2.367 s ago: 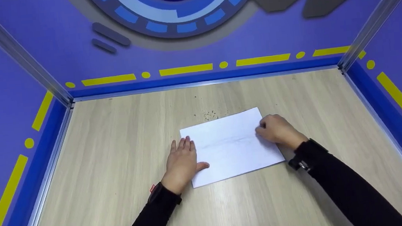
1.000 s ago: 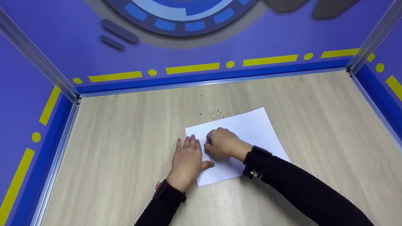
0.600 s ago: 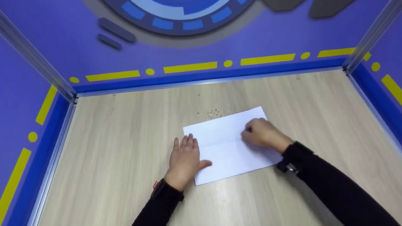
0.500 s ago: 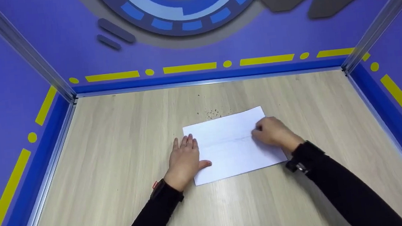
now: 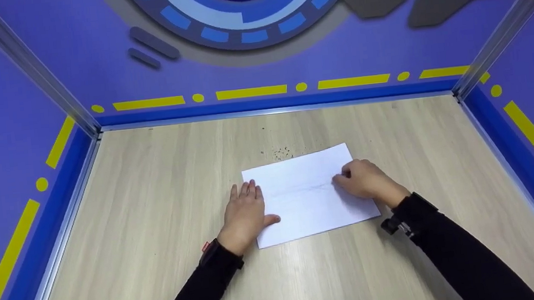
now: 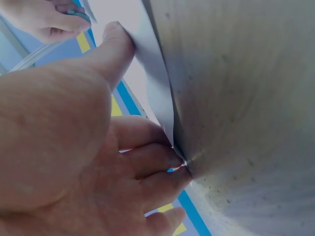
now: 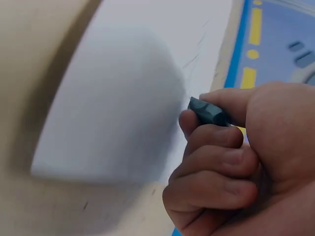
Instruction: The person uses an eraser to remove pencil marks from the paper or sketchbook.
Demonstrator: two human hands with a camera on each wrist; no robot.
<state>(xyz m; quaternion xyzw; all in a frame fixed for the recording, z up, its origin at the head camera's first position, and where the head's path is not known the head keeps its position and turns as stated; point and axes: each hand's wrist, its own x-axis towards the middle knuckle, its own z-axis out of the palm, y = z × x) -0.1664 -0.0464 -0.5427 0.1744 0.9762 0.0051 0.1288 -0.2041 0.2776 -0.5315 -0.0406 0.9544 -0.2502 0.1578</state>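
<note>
A white sheet of paper [image 5: 302, 210] lies on the table, slightly turned, with a faint grey smudged pencil line [image 5: 317, 187] across its middle. My left hand [image 5: 244, 216] rests on the sheet's left edge, fingers straight and thumb spread onto the paper. At the right part of the sheet, my right hand [image 5: 365, 179] pinches a small dark green eraser [image 7: 206, 112] between thumb and forefinger, its other fingers curled. That eraser is hidden in the head view. The left wrist view shows the paper's edge [image 6: 165, 105] lifted slightly beside my left fingers.
Dark crumbs [image 5: 283, 153] are scattered on the wood-grain table [image 5: 162, 179] just beyond the paper's far edge. Blue-purple panels [image 5: 259, 72] with yellow marks enclose the back and both sides.
My right hand was over the paper's left part a second ago, then swept right to the sheet's right side. Since then it has shifted only slightly. The left hand stays on the edge.
</note>
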